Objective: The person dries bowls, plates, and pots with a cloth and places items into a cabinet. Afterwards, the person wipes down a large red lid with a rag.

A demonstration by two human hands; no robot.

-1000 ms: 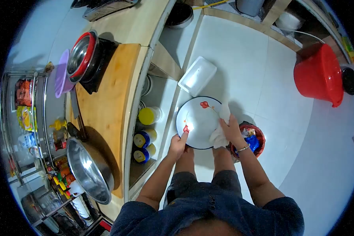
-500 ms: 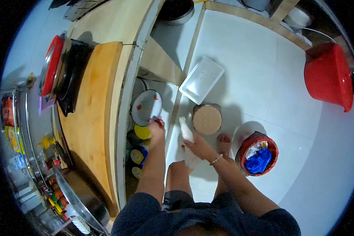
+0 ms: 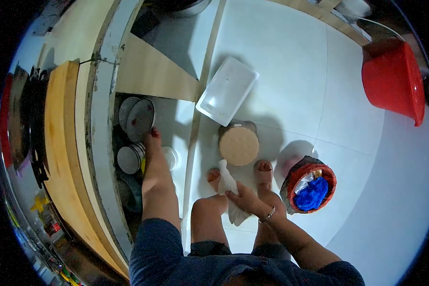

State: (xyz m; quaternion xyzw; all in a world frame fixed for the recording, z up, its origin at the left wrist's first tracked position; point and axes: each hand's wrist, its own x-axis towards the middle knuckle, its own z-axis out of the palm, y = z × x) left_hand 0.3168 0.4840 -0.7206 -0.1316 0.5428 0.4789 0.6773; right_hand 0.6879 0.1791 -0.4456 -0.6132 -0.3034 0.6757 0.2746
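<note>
My left hand (image 3: 153,135) reaches beneath the counter, its fingers closed at the rim of a white enamel-looking plate (image 3: 142,117). The plate is tilted, overlapping another pale round dish (image 3: 127,110) behind it. Most of the left fingers are hidden in shadow. Above my knees, my right hand (image 3: 243,197) grips a limp, crumpled white cloth or thin plastic bag (image 3: 228,180); I cannot tell which. One end sticks up past the fingers and the rest hangs below. Stacked round containers (image 3: 128,160) stand just below the left hand.
A white rectangular tub (image 3: 229,90) and a round tan-topped stool (image 3: 239,146) are on the tiled floor ahead. To the right stand a lined waste bin (image 3: 333,189) with a blue bag inside and a red bucket (image 3: 391,81). The counter edge (image 3: 100,119) overhangs my left arm.
My left hand has carried the plate deeper under the counter, to the left and slightly up, tilting it. The white cloth or bag stays in my right hand, which has shifted slightly lower.
</note>
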